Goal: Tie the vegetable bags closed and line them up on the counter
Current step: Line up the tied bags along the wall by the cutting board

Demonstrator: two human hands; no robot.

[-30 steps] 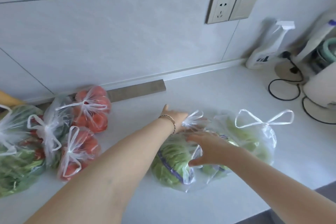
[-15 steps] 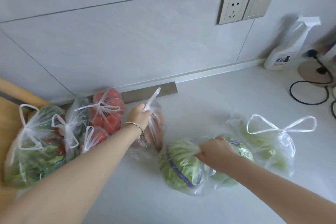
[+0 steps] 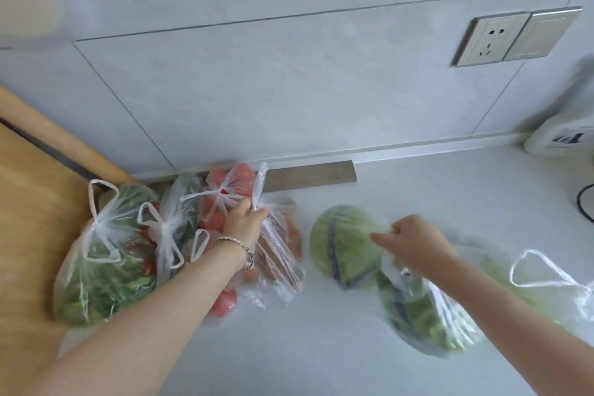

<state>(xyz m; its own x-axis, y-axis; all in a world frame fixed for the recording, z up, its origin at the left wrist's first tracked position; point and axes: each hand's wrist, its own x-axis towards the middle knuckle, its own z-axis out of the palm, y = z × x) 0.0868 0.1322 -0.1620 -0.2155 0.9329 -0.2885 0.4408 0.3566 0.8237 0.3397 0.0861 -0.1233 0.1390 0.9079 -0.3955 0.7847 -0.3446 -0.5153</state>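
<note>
Clear plastic twisted at its neck is pinched in the left hand (image 3: 246, 222), which holds the carrot bag (image 3: 279, 254) at centre left of the frame, its long axis running toward the camera, touching the tied tomato bag (image 3: 231, 186) of the row. The right hand (image 3: 414, 243), right of centre, grips the plastic of the cabbage bag (image 3: 347, 244). This bag lies right of the row, so the right hand seems nearer to move it.
</note>
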